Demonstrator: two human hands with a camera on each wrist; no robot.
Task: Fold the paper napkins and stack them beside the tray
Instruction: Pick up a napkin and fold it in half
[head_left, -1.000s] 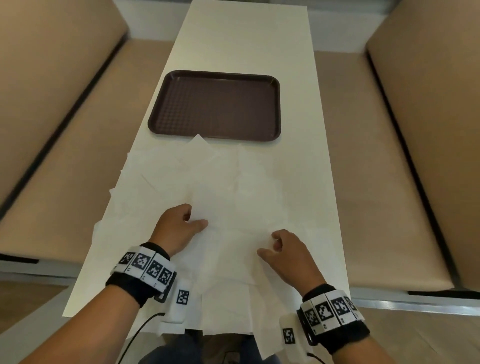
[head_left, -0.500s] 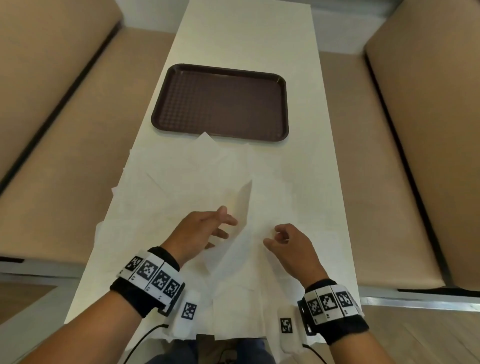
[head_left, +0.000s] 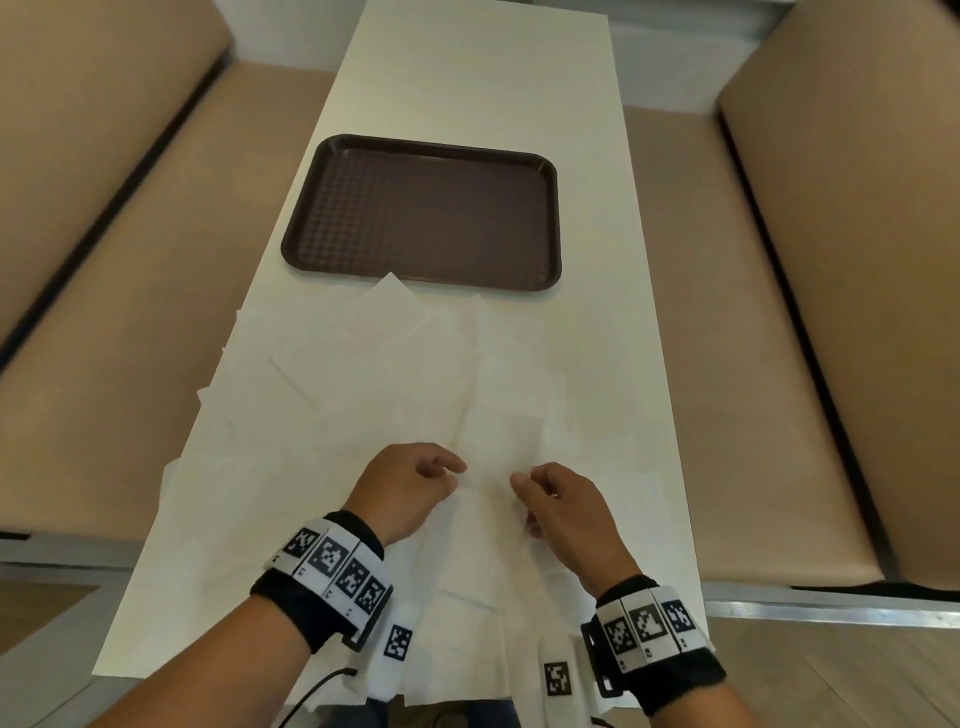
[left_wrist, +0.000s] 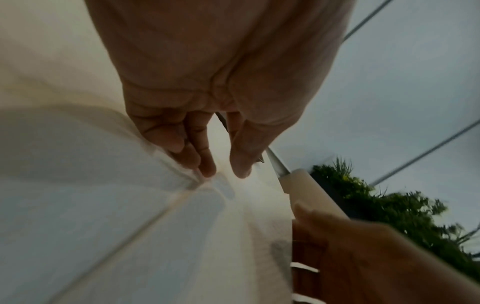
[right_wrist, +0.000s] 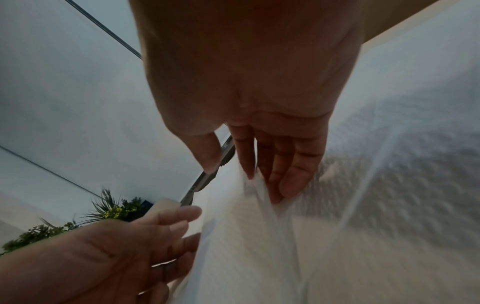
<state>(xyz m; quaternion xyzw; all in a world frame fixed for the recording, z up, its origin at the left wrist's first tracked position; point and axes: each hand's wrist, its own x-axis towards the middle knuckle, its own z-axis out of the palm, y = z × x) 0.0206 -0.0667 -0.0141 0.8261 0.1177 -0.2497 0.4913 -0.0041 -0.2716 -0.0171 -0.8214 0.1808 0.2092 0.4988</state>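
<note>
Several white paper napkins (head_left: 363, 374) lie spread and overlapping on the near half of the white table (head_left: 467, 78). The empty dark brown tray (head_left: 555, 223) sits just beyond them, and one napkin corner touches its near rim. My left hand (head_left: 454, 475) and right hand (head_left: 522, 483) are close together over the nearest napkin (head_left: 488, 545), each with curled fingers pinching it. The left wrist view has my left fingertips (left_wrist: 207, 172) bunching the paper (left_wrist: 130, 205). In the right wrist view a napkin edge (right_wrist: 259, 197) runs up between my right fingers (right_wrist: 275, 181).
Padded beige benches (head_left: 104, 338) (head_left: 831, 338) run along both long sides of the table. Napkins hang over the table's near edge (head_left: 457, 691) by my wrists. Green plants (left_wrist: 389, 205) stand beyond the table's far end.
My left hand lifted the napkin's left side and carried it right toward my right hand. The raised flap has come down, and both hands now meet at the napkin's middle.
</note>
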